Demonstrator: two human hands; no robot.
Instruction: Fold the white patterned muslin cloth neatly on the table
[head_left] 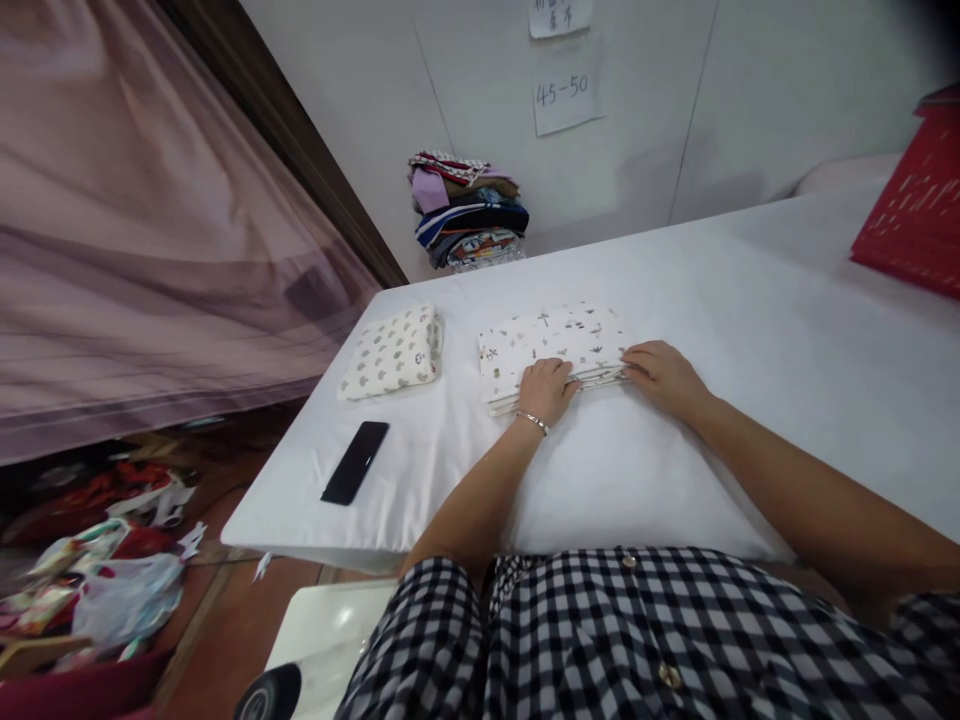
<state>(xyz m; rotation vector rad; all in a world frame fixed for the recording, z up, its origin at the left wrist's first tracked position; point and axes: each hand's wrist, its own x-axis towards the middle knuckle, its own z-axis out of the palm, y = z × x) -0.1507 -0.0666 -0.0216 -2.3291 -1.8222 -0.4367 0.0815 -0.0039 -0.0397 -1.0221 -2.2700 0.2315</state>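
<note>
The left hand [547,392] covers the folded cloth's [551,340] near edge, its grip unclear; the right [664,378] pinches the right end, probably keeping layers aligned. It lies on the white table [750,300], another folded bundle [394,350] left, apparently set aside.

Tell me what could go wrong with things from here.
Layers show along the near edge of the folded cloth; they might slip out of line if the left hand and right hand pull unevenly. The phone lies toward the left edge of the table; a wide sweep could knock it.
</note>
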